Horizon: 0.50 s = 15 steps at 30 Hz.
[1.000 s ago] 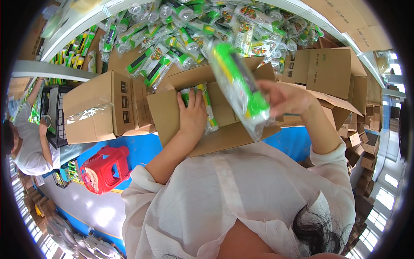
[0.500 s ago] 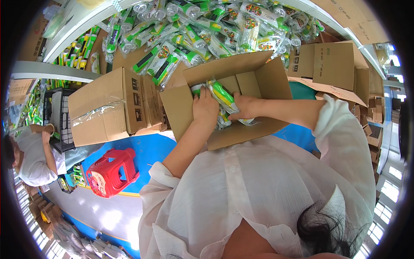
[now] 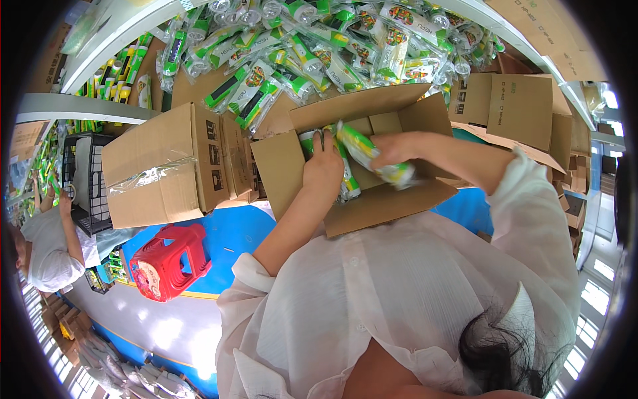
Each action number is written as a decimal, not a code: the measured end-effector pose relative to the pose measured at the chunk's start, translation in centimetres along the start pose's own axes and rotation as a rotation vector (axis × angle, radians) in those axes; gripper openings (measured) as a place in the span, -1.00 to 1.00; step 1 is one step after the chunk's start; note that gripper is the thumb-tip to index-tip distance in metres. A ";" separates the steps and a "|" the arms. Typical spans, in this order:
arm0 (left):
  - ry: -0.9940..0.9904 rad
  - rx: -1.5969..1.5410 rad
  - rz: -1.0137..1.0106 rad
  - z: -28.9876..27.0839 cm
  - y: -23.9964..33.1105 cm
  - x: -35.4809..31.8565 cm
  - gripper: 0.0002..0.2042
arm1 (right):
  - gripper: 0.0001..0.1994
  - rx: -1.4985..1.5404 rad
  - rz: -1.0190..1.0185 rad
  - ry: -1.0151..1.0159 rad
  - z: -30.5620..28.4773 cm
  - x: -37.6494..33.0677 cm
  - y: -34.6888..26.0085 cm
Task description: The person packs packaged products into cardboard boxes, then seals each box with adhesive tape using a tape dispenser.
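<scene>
An open brown cardboard box (image 3: 399, 209) stands in front of my chest. Several green-and-white tubes (image 3: 348, 178) in clear plastic lie in its left part. My left hand (image 3: 323, 166) reaches in there, its fingers bent over the tubes along the left wall. To the right of it, my right hand (image 3: 393, 147) grips a tilted wrapped tube (image 3: 355, 144) of green, yellow and white, its lower end smeared by motion. The right fingers are partly hidden behind this tube.
A heap of similar wrapped tubes (image 3: 319, 50) covers the surface beyond the box. Closed cartons (image 3: 149, 166) stand left, an open carton (image 3: 518, 110) right. A red stool (image 3: 169, 263) is on the blue floor. At far left, another person (image 3: 50, 246) works beside a black wire basket (image 3: 90, 183).
My right hand has moved right and lifted the wrapped tube away from the left hand, exposing the tubes beneath. My left hand has stayed in the box's left part.
</scene>
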<state>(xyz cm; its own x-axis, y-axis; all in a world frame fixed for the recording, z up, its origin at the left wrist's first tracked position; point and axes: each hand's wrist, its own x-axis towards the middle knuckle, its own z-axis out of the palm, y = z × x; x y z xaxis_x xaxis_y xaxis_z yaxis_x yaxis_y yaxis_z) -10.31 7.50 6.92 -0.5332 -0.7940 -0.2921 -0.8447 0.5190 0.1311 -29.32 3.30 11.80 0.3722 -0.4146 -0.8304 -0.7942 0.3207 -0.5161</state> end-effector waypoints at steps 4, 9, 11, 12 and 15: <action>-0.008 -0.001 -0.024 1.0 0.2 0.5 -0.59 | -0.49 -1.126 0.106 -0.030 -1.0 -2.8 -4.5; 0.002 0.077 0.042 0.5 0.1 0.2 -0.57 | -0.74 -1.500 -0.214 -0.326 1.9 4.6 -3.6; 0.027 0.051 0.052 0.9 -0.2 0.1 -0.54 | -0.70 -1.264 -0.231 -0.302 1.1 4.3 -3.8; 0.044 0.030 0.053 1.1 -0.3 0.1 -0.52 | -0.65 -1.025 -0.247 -0.281 0.8 4.0 -3.8; 0.068 0.012 0.034 1.8 -0.4 -0.1 -0.50 | -0.58 -1.174 -1.055 0.496 -0.7 1.1 -0.5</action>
<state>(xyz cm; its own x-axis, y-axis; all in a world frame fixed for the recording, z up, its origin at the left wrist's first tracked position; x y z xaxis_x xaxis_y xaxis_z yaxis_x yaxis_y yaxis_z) -9.84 7.98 5.16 -0.5641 -0.7951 -0.2228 -0.8255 0.5496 0.1287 -28.87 2.13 11.25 0.9518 -0.3059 0.0234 -0.2991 -0.9422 -0.1510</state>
